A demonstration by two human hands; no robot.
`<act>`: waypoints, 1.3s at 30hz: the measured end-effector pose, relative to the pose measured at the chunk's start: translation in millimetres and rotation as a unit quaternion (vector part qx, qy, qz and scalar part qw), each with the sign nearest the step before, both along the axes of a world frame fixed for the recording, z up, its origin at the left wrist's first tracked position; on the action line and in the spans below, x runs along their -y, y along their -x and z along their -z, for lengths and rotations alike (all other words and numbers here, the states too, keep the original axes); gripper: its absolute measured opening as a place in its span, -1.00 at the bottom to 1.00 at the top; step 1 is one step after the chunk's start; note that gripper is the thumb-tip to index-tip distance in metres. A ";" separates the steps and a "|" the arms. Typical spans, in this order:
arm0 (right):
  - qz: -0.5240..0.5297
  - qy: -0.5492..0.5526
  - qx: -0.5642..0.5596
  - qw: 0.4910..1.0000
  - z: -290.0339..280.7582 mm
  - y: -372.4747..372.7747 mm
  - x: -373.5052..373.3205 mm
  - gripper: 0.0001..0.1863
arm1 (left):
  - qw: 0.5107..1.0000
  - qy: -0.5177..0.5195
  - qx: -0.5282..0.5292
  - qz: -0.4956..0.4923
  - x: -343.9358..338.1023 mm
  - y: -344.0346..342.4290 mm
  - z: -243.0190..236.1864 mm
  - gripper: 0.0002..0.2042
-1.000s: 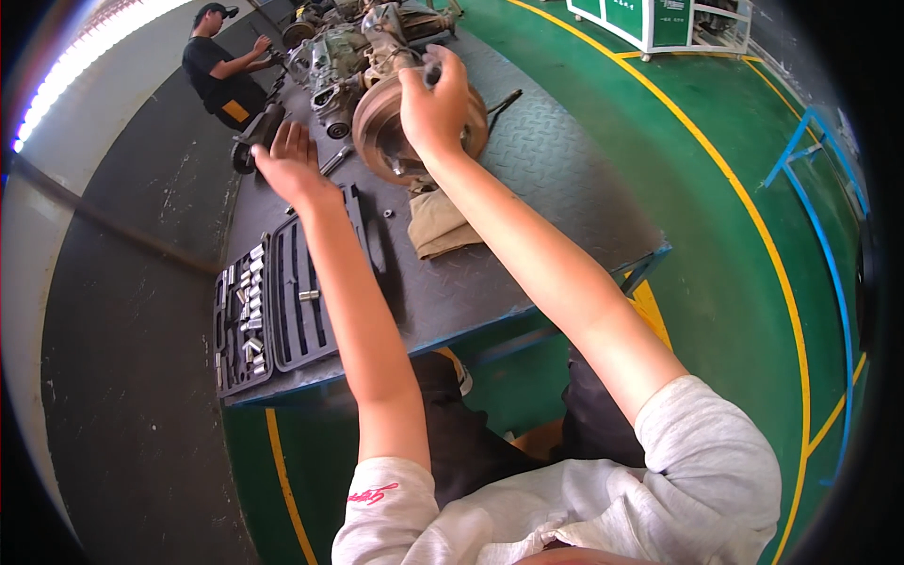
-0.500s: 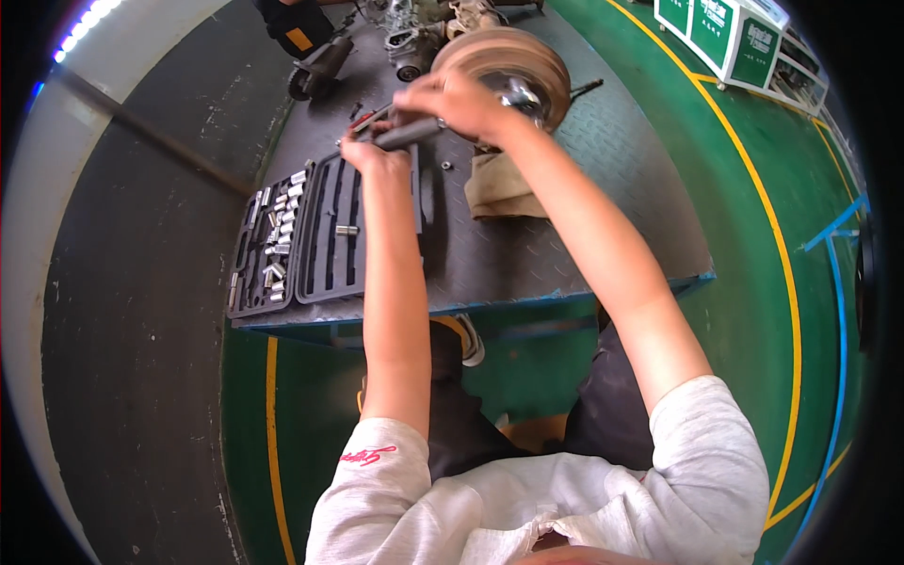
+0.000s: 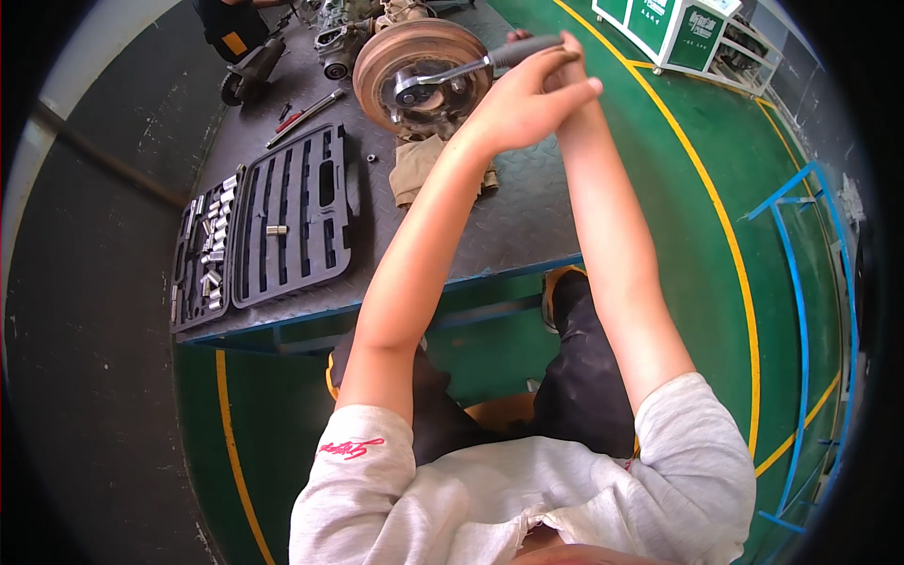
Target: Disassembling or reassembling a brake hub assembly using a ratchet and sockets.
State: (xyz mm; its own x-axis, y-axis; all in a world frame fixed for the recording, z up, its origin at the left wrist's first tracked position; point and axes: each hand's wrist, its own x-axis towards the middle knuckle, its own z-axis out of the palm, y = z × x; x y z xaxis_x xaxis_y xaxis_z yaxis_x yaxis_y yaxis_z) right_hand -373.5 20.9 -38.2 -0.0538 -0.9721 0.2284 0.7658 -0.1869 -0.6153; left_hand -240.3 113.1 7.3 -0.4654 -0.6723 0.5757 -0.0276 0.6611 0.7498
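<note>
A ratchet wrench with a grey handle lies across the face of a rusty brake drum, its round head down at the hub. My left hand is closed around the outer end of the handle, thumb pointing right. Behind it, my right hand also grips the handle end, partly hidden by the left; a few of its fingertips show past the handle. Whether a socket sits under the ratchet head cannot be made out. Beneath the drum, a folded brown cloth rests on the table.
Left on the metal table lies an open socket case with several silver sockets. A long-handled tool and a small nut lie nearby. Greasy mechanical parts stand behind. Another person is at far left.
Both hands have moved right from above the socket case to beside the drum, bringing the ratchet onto the hub. The view has shifted right, and the socket case is uncovered.
</note>
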 end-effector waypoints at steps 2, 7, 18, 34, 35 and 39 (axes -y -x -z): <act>0.074 0.016 -0.074 0.994 27.0 8.1 21.0 -0.43 | 0.989 0.133 0.063 -0.010 -7.3 -9.9 -6.9 -0.51; 0.155 -0.189 0.244 0.938 19.1 -9.3 57.4 -0.59 | 0.988 -0.082 -0.034 -0.130 -3.3 -79.5 -42.0 -0.65; 0.436 0.075 -0.013 0.897 -65.3 -123.3 17.8 -0.51 | 0.876 -0.152 -0.415 -0.190 51.8 -240.8 -22.1 -0.46; 0.279 0.204 -0.579 0.738 -15.8 -249.6 -27.5 -0.40 | 0.688 -0.465 -0.540 -0.135 97.9 -254.8 61.9 -0.13; 0.265 0.202 -0.558 0.760 -29.4 -234.3 -24.7 -0.44 | 0.705 -0.438 -0.542 -0.132 100.8 -243.6 55.2 -0.15; 0.314 0.179 -0.447 0.819 -58.7 -151.3 -19.1 -0.39 | 0.819 -0.245 -0.519 0.013 81.7 -182.0 -0.6 -0.20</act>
